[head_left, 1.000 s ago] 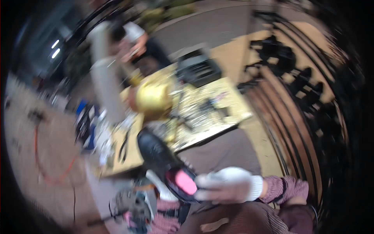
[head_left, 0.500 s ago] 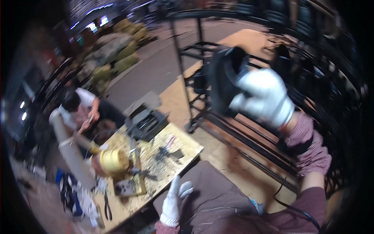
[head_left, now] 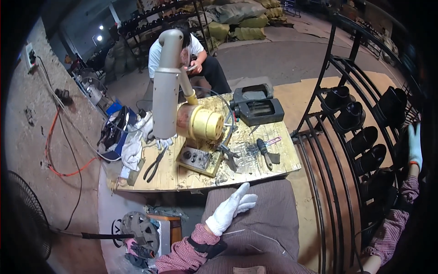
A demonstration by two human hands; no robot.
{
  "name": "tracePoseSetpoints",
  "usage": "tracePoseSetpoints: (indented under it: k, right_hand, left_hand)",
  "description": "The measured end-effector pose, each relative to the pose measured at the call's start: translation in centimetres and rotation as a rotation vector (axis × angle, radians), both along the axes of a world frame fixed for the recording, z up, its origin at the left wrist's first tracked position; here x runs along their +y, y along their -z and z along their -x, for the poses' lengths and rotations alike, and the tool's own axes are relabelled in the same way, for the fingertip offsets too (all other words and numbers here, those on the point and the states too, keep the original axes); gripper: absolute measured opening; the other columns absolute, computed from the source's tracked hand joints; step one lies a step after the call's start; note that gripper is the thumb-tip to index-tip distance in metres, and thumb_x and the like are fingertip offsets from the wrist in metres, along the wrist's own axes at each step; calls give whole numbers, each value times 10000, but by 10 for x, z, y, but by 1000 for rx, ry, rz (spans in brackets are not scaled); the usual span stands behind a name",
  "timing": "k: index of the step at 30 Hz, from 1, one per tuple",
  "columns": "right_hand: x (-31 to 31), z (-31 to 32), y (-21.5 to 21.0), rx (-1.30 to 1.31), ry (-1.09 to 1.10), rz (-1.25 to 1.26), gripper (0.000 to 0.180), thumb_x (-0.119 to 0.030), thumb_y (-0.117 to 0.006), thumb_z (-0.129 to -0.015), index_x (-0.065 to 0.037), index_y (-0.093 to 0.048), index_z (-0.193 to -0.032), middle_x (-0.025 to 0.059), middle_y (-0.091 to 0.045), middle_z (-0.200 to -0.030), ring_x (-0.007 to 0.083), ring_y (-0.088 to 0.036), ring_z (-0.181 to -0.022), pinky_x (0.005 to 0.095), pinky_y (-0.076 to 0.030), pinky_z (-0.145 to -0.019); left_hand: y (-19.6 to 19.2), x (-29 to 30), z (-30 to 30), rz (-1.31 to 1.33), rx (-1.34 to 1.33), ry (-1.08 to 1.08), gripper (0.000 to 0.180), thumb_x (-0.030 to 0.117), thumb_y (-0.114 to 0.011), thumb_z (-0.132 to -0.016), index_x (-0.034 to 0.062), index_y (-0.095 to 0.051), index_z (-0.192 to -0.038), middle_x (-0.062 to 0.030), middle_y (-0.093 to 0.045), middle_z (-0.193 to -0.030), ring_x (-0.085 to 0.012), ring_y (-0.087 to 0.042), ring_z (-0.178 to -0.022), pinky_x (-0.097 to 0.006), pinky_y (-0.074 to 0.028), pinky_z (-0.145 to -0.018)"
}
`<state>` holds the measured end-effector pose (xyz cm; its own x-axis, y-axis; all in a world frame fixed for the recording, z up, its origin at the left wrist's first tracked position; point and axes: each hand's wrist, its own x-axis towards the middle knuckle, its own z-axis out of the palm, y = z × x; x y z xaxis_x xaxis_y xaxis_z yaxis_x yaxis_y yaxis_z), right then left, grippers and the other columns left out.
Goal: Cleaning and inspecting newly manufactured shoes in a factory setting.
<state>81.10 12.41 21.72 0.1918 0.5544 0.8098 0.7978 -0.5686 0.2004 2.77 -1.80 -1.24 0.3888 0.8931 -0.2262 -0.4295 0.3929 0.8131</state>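
Note:
My left hand, in a white knitted glove, rests over my brown-covered lap by the table's near edge. Its fingers are stretched out and nothing is in it. At the far right rim, my right hand, also gloved, reaches among the black shoes on a rack. Its fingers point away from me and look apart; the shoe beside it is dark and partly hidden. Closest to it are a black shoe on an upper bar and another black shoe lower down.
A black metal rack stands on my right. The worktable carries a yellow-headed machine on a grey arm, pliers, a dark-handled tool and a black box. A person sits beyond it; a fan stands left.
My view has swung left. My right hand, which held a black shoe in front of the rack, is now farther right among the shoes. My left hand stays over my lap, fingers extended.

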Motion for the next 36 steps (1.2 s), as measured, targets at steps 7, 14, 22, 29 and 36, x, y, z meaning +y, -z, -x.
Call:
tracePoseSetpoints:
  k: [7, 14, 22, 29, 36]
  right_hand:
    - [-89, 334, 26, 306, -472, 161, 354, -285, -615, -1043, 36, -628, -1192, 176, -662, -1027, 277, -632, -920, 354, -497, -895]
    - [-182, 532, 72, 993, -1431, 612, 390, -290, -822, -864, 26, -742, -1079, 189, -758, -973, 322, -759, -871, 380, -585, -801]
    - [-139, 593, 146, 742, -1765, 841, 639, -401, -780, -870, -2, -640, -1349, 263, -631, -1375, 354, -696, -1157, 384, -571, -863]
    - [-142, 561, 167, 814, -1456, 809, 587, -393, -768, -892, 2, -664, -1314, 251, -655, -1343, 380, -694, -1151, 412, -566, -906]
    - [-156, 534, 184, 1088, -1220, 916, 597, -333, -792, -877, 49, -644, -1313, 256, -637, -1368, 404, -616, -1289, 432, -492, -1080]
  left_hand:
    - [1, -20, -26, -20, -25, 74, 812, 586, -378, -1088, 58, -147, -1661, -256, -441, -1553, -328, -490, -1403, -418, -358, -1203]
    - [2, -35, -33, 291, -328, -95, 936, 806, -249, -975, 166, -200, -1658, -180, -404, -1604, -334, -481, -1409, -451, -367, -1205]
    - [63, -37, 97, 194, -394, -823, 961, 833, -353, -940, 109, -399, -1569, -108, -533, -1513, -306, -537, -1355, -456, -419, -1179]
    - [51, 17, 166, -6, -216, -963, 933, 847, -388, -921, 138, -470, -1523, -107, -597, -1432, -320, -591, -1266, -483, -473, -1122]
    - [25, 48, 175, -28, -70, -985, 929, 828, -331, -952, 165, -361, -1603, -98, -499, -1549, -322, -512, -1382, -474, -408, -1190]
